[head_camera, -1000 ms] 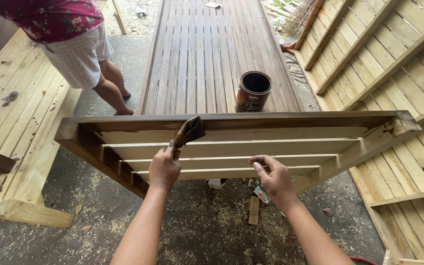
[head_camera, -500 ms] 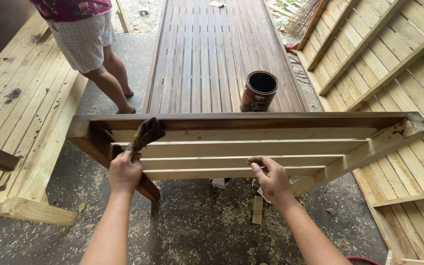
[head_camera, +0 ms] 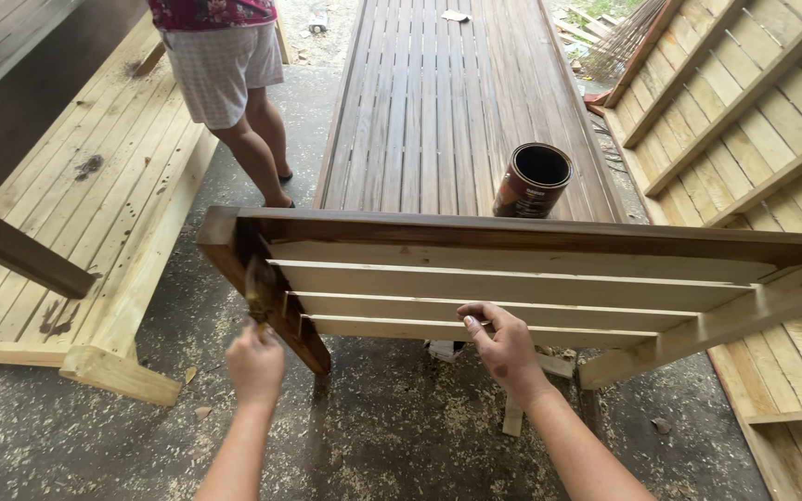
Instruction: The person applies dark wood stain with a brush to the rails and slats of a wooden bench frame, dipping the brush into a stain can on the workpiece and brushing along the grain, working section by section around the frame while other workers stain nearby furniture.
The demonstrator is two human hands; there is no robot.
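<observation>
- The left hand (head_camera: 254,364) is closed in a fist round the handle of a small stain-darkened paintbrush (head_camera: 257,289), which points upward from the knuckles.
- The brush's bristles lie against the dark-stained end rail (head_camera: 271,297) at the left corner of a slatted wooden panel (head_camera: 549,278) that stands tilted up on its edge in front of the person.
- The right hand (head_camera: 505,348) grips the lowest pale slat (head_camera: 373,325) of that panel, fingers curled over its top edge and thumb below, so this hand is closed on the wood.
- The panel's top rail and left end rail are dark brown with stain; the slats between them and the right-hand brace are bare, pale timber.
- Just behind the panel's top rail, an open round tin of dark stain (head_camera: 532,180) sits tilted on a long, brown-stained slatted deck section (head_camera: 420,102) that runs away from the camera.
- To the left lies a pale unstained plank platform (head_camera: 76,213) with a few dark blotches on it.
- To the right, pale unstained slatted frames (head_camera: 744,111) lean at an angle.
- Another person in pale shorts and a patterned top (head_camera: 225,65) stands between the platform and the stained deck section, well apart from both hands.
- The grey concrete floor (head_camera: 392,436) below is strewn with sawdust.
</observation>
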